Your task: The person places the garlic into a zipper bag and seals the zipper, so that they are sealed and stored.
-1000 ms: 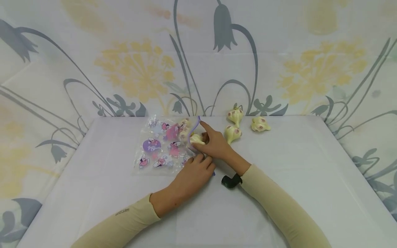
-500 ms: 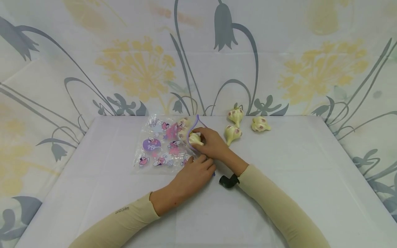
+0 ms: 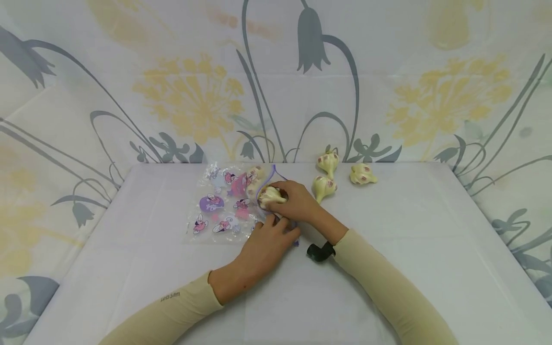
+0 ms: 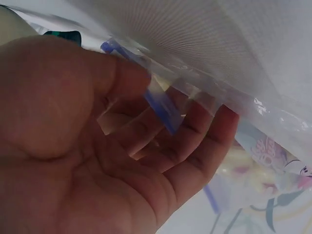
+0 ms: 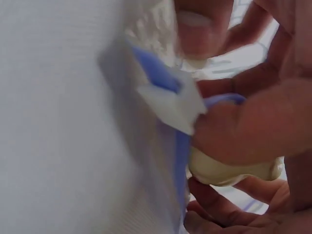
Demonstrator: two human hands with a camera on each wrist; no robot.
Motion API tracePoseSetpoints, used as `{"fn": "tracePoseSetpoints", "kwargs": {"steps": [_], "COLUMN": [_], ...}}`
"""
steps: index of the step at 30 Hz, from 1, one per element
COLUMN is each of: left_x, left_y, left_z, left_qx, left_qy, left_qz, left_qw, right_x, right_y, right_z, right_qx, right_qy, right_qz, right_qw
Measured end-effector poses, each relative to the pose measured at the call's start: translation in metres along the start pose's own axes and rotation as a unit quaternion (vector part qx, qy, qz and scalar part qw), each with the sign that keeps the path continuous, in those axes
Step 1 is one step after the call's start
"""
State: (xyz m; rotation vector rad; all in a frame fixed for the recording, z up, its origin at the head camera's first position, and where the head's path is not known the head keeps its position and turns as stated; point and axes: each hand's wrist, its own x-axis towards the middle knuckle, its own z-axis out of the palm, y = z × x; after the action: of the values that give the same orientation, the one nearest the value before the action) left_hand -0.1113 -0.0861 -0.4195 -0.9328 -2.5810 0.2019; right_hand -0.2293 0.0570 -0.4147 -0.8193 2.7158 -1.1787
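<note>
A clear zip bag (image 3: 222, 213) with pink and purple cartoon prints lies flat on the table, its purple-edged mouth facing right. My right hand (image 3: 302, 205) holds a garlic bulb (image 3: 269, 195) by its stem side, in the bag's mouth. Through the plastic, more garlic (image 3: 254, 177) shows inside, near the upper edge. My left hand (image 3: 265, 247) grips the near lip of the mouth; its thumb and curled fingers sit around the blue zip strip (image 4: 163, 109) in the left wrist view. A white slider (image 5: 170, 102) is on the zip in the right wrist view.
Three loose bulbs lie to the right of the bag: a back garlic bulb (image 3: 328, 163), a front garlic bulb (image 3: 323, 187) and a right-hand garlic bulb (image 3: 362, 173). A black wrist-worn device (image 3: 320, 252) sits under the right wrist. A floral cloth (image 3: 388, 86) rises behind the white table (image 3: 409, 206).
My right hand's fingers have drawn in around the bulb, and the bulb has moved slightly left into the bag's mouth. The left hand stays at the near lip, its fingers shifting a little.
</note>
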Motion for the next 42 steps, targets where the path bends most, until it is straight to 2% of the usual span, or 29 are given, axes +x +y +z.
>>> {"fn": "tracePoseSetpoints", "kwargs": {"steps": [7, 11, 16, 22, 27, 35, 39, 42], "left_x": [0.005, 0.006, 0.004, 0.002, 0.001, 0.001, 0.001, 0.001], "left_y": [-0.001, 0.000, 0.004, 0.009, 0.008, 0.004, 0.003, 0.003], "left_z": [0.003, 0.001, 0.003, 0.005, 0.004, 0.003, 0.002, 0.003], "left_qx": [0.013, 0.035, 0.066, 0.078, 0.105, 0.129, 0.122, 0.107], "left_qy": [0.046, 0.040, 0.028, 0.019, 0.004, 0.011, 0.012, 0.029], "left_qz": [0.006, 0.004, 0.008, 0.010, 0.032, 0.066, 0.075, 0.078], "left_qw": [0.9989, 0.9985, 0.9974, 0.9968, 0.9940, 0.9894, 0.9896, 0.9908], "right_x": [-0.002, -0.003, -0.003, -0.002, -0.003, -0.004, -0.002, -0.001], "right_y": [0.003, 0.006, 0.010, 0.011, 0.010, 0.006, 0.004, 0.002], "right_z": [-0.007, -0.012, -0.014, -0.012, -0.012, -0.010, -0.006, -0.005], "right_qx": [0.023, 0.041, 0.038, 0.032, 0.046, 0.039, 0.021, 0.010], "right_qy": [-0.018, -0.031, -0.043, -0.039, -0.033, -0.033, -0.028, -0.026], "right_qz": [0.011, 0.005, -0.006, -0.022, -0.024, -0.015, -0.011, -0.010], "right_qw": [1.000, 0.999, 0.998, 0.998, 0.998, 0.999, 0.999, 1.000]}}
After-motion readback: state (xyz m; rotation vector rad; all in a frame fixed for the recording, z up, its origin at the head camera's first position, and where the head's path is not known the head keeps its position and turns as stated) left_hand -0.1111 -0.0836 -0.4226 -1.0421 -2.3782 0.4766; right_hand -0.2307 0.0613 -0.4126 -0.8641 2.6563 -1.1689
